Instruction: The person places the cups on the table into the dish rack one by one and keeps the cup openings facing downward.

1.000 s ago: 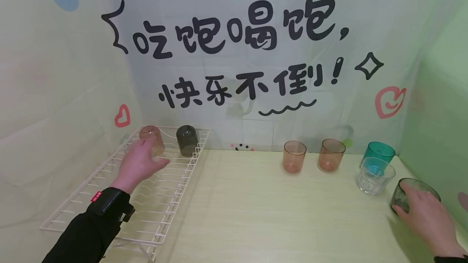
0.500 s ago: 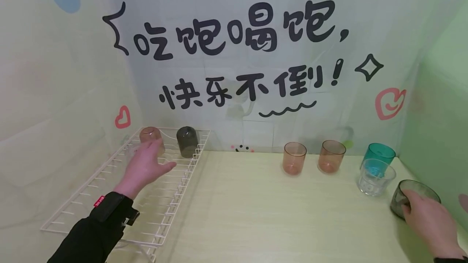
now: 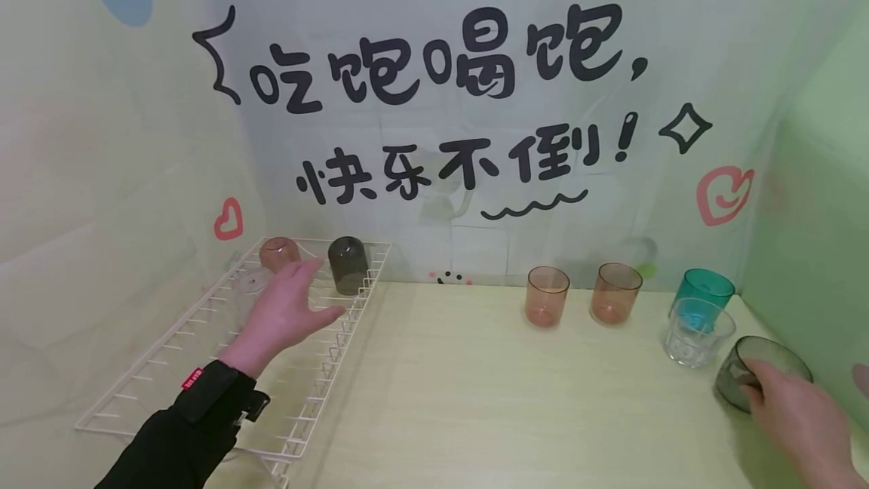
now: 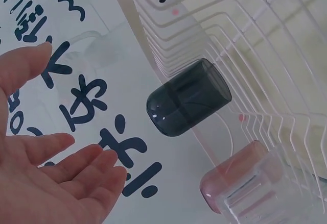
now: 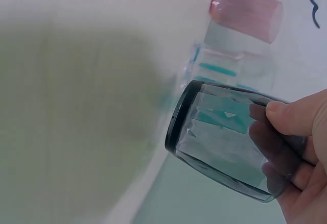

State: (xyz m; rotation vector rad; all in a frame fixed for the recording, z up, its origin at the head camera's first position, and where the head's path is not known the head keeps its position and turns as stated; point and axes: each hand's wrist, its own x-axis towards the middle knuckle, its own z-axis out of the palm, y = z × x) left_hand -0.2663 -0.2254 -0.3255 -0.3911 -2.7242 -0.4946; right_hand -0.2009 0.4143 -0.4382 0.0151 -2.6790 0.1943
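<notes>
My right hand (image 3: 801, 417) grips a grey see-through drinking glass (image 3: 763, 368) near its rim. In the right wrist view, the thumb is on the near side of the grey glass (image 5: 219, 137) and fingers show through its wall. My left hand (image 3: 288, 308) is over the white wire rack (image 3: 319, 398), fingers and thumb spread, holding nothing. An upside-down clear glass (image 3: 248, 289), partly hidden by that hand, stands on the rack. Behind it are an upside-down pink glass (image 3: 278, 253) and a dark glass (image 3: 348, 266).
Along the back of the pale table (image 3: 475, 398) stand two upright pinkish glasses, one on the left (image 3: 545, 299) and one on the right (image 3: 615, 296). A teal glass (image 3: 706, 285) and a clear glass (image 3: 695, 342) stand beside the grey one, near the green right wall (image 3: 815, 210).
My left hand has drawn back to the right, uncovering the clear glass on the rack. My right hand's hold has settled on the grey glass, which has shifted slightly left.
</notes>
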